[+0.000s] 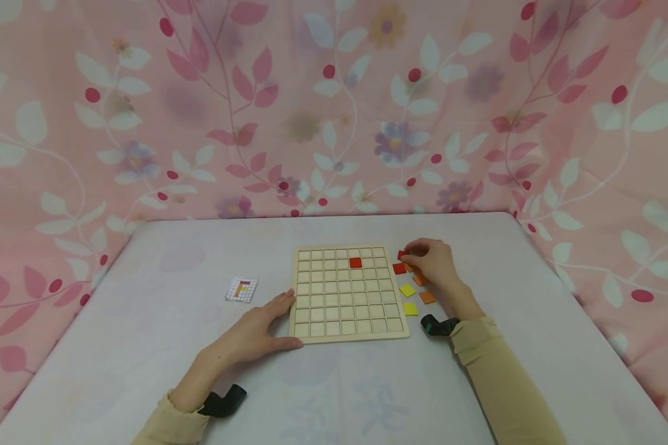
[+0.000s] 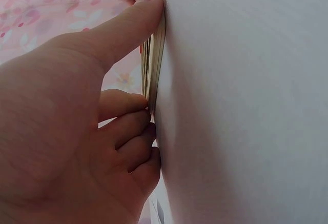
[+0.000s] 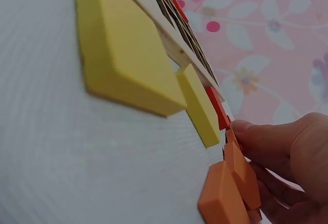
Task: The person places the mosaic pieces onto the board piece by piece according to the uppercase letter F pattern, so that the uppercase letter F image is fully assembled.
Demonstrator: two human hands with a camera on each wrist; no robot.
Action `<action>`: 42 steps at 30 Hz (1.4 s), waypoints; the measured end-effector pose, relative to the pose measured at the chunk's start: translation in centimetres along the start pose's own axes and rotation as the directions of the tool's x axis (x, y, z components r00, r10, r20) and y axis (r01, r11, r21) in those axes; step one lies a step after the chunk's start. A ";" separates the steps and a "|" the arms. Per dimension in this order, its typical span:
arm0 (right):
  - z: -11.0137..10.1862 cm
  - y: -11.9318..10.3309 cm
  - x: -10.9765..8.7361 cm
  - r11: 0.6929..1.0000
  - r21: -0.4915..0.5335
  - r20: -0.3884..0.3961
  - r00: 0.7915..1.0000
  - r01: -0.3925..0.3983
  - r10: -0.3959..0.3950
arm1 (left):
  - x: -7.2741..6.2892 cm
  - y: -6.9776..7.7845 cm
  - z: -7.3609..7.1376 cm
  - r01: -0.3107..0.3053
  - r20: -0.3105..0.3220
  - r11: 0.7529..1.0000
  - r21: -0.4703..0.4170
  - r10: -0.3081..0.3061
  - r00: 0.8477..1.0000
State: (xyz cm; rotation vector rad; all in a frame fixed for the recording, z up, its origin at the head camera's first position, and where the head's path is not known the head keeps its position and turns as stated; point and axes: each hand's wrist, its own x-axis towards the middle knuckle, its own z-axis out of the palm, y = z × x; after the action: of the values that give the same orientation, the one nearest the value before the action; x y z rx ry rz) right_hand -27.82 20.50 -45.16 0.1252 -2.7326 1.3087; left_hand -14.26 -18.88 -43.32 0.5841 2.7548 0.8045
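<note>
A square wooden grid board (image 1: 349, 340) lies on the table with one red tile (image 1: 355, 262) in a cell of its upper part. My left hand (image 1: 250, 330) rests against the board's near left corner, thumb along the front edge and fingertips at the left side. Right of the board, my right hand (image 1: 436, 262) pinches a red tile (image 1: 402, 254) between thumb and fingers. Close by lie another red tile (image 1: 399, 269), orange tiles (image 1: 427, 297) and two yellow tiles (image 1: 410, 308). The right wrist view has the thumb (image 3: 243, 126) just beyond the orange tiles (image 3: 223, 196).
Left of the board lies a small card (image 1: 242, 290) printed with a coloured grid pattern. A white cloth covers the table (image 1: 334, 395). Pink floral fabric (image 1: 334, 111) hangs behind and at both sides. Black cameras (image 1: 222, 402) are strapped to both wrists.
</note>
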 end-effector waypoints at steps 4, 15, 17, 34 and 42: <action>-0.1 0.0 -0.1 0.999 0.006 -0.016 0.999 -0.038 0.038 | 0.0 0.1 0.0 0.009 0.003 1.000 0.000 -0.009 1.000; -0.3 0.1 -0.2 0.998 -0.067 -0.062 0.998 -0.021 0.017 | 0.0 0.1 0.2 0.013 0.004 1.000 -0.007 -0.013 1.000; -0.3 0.1 -0.2 0.996 -0.083 -0.073 0.997 -0.018 0.011 | 0.1 0.0 0.2 0.016 0.005 1.000 -0.006 -0.016 1.000; -0.1 0.4 0.0 0.993 -0.118 -0.096 0.995 0.000 -0.011 | 0.0 0.2 0.2 0.029 0.007 1.000 -0.008 -0.029 1.000; -0.1 0.5 0.0 0.995 -0.100 -0.095 0.995 -0.002 -0.007 | 0.0 0.2 0.2 0.029 0.003 1.000 -0.010 -0.028 1.000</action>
State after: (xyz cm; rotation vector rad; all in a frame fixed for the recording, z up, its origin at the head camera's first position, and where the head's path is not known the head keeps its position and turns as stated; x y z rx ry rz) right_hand -27.89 20.86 -45.46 0.0559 -2.7093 1.1437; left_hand -14.14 -18.67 -43.35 0.5425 2.7483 0.8097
